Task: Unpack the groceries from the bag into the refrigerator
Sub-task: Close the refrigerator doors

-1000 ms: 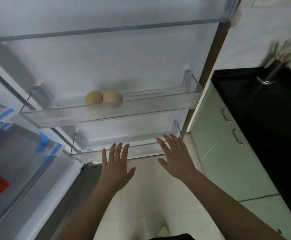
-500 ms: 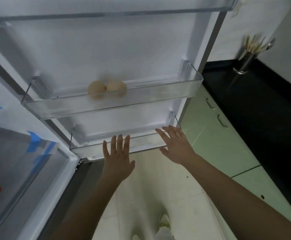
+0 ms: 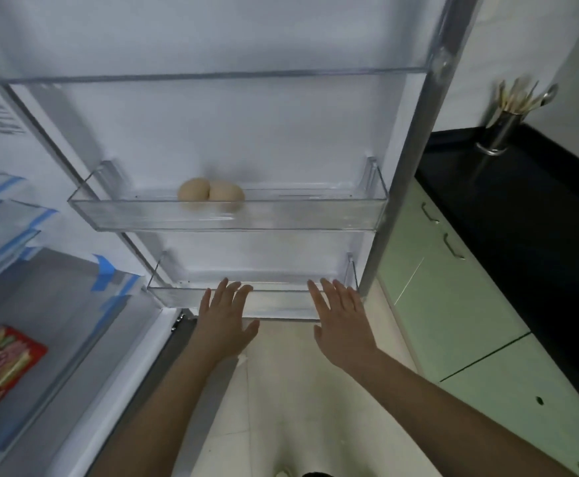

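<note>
Beige eggs (image 3: 211,194) above empty hands (image 3: 226,321)

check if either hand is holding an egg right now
No, the left hand and right hand are both spread open and hold nothing, while the two eggs sit in the middle door bin.

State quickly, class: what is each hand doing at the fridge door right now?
Left hand: open, fingers spread, holding nothing, at the lowest door bin.
Right hand: open, fingers spread, holding nothing, at the same bin.
</note>
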`<state>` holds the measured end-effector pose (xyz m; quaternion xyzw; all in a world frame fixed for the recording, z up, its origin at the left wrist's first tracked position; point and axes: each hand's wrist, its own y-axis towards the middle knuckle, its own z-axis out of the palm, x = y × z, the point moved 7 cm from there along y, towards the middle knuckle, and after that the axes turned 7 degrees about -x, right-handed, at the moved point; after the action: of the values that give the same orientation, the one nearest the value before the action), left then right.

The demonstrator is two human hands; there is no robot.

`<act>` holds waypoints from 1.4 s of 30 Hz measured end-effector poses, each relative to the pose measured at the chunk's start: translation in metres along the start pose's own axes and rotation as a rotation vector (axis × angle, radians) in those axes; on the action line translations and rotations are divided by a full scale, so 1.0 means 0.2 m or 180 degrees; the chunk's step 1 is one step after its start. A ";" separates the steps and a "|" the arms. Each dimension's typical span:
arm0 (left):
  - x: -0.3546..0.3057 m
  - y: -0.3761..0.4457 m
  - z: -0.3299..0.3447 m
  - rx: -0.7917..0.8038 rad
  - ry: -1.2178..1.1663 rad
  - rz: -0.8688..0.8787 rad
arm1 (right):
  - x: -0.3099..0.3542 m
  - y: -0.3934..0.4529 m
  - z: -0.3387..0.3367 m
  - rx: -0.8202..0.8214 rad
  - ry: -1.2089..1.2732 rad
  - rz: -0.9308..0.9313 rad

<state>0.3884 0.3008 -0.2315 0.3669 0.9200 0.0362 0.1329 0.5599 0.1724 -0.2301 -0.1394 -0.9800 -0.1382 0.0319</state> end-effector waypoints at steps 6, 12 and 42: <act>-0.40 -0.14 -0.02 -0.0221 -0.0278 0.0495 | -0.04 -0.18 -0.17 -0.0203 0.0748 -0.0543; -0.76 -0.25 0.05 -0.0310 -0.0168 0.0199 | -0.43 -0.36 -0.39 -0.0888 0.1522 0.0000; -0.56 -1.28 -0.20 -0.0939 -0.0549 -0.1706 | 0.19 -0.79 -0.31 0.0021 0.2651 -0.0687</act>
<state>0.2847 0.0380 -0.2102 0.0900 0.9541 0.1016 0.2671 0.4806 0.0187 -0.2091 0.0317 -0.8929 -0.1821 0.4107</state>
